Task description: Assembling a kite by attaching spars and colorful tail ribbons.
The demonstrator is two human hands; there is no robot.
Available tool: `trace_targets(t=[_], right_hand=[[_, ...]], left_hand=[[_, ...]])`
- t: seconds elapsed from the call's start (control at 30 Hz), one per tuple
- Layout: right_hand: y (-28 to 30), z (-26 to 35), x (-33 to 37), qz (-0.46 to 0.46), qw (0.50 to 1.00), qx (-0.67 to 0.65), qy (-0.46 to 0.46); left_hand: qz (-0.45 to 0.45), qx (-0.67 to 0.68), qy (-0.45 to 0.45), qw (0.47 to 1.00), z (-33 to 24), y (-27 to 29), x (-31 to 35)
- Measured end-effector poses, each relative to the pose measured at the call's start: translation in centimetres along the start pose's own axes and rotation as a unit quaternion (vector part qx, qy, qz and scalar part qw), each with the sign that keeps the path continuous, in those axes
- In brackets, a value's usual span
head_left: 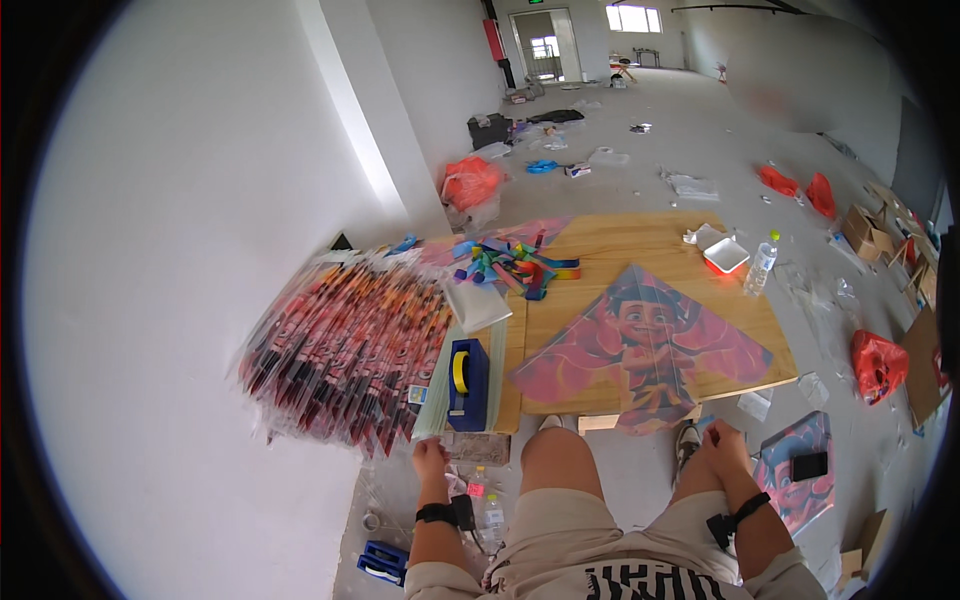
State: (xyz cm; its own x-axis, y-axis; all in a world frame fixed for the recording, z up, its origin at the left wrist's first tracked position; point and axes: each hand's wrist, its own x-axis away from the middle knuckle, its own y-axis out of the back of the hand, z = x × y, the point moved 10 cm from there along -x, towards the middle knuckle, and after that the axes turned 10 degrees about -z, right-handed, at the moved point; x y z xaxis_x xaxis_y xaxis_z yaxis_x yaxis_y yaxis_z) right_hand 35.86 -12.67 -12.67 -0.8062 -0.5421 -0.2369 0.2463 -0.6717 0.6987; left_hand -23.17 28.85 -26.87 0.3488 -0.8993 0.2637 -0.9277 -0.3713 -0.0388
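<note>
A printed kite (650,345) with a cartoon figure lies spread on the wooden table (590,250), its tail over the near edge. My left hand (431,459) is closed at the near end of a bundle of thin pale rods (433,405); what its fingers pinch is too small to make out. To the right of the kite's tail, my right hand (727,447) is held curled above my knee, its fingertips partly hidden. A blue tape dispenser (468,390) with a yellow roll stands beside the rods. Behind it are a white sheet (478,305) and rolled rainbow ribbons (510,265).
Many plastic-sleeved kites (345,350) overlap at the left by the wall. A white food tray (725,256) and a water bottle (762,264) stand at the far right. On the right, a phone (809,466) lies on a printed stack (795,490). Red bags (880,366) and cartons litter the floor.
</note>
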Motion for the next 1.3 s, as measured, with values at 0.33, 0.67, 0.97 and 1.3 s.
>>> trace_targets(t=[0.33, 0.67, 0.97, 1.3], right_hand=[[-3.1, 1.1, -1.5, 0.070, 0.997, -0.014, 0.030], [-1.9, 21.5, 7.0, 0.445, 0.801, -0.399, 0.029], [-0.7, 10.8, 4.9, 0.264, 0.825, -0.500, -0.014], [-4.6, -0.9, 8.5, 0.119, 0.783, -0.561, -0.242]], left_hand=[[0.200, 0.315, -0.136, 0.918, -18.7, 4.1, 12.8], [0.545, 0.004, -0.032, 0.838, -10.5, -9.6, 29.2], [0.492, -0.206, -0.175, 0.828, -8.5, -13.5, 27.9], [0.295, -0.531, -0.364, 0.706, 3.4, -11.4, 6.0]])
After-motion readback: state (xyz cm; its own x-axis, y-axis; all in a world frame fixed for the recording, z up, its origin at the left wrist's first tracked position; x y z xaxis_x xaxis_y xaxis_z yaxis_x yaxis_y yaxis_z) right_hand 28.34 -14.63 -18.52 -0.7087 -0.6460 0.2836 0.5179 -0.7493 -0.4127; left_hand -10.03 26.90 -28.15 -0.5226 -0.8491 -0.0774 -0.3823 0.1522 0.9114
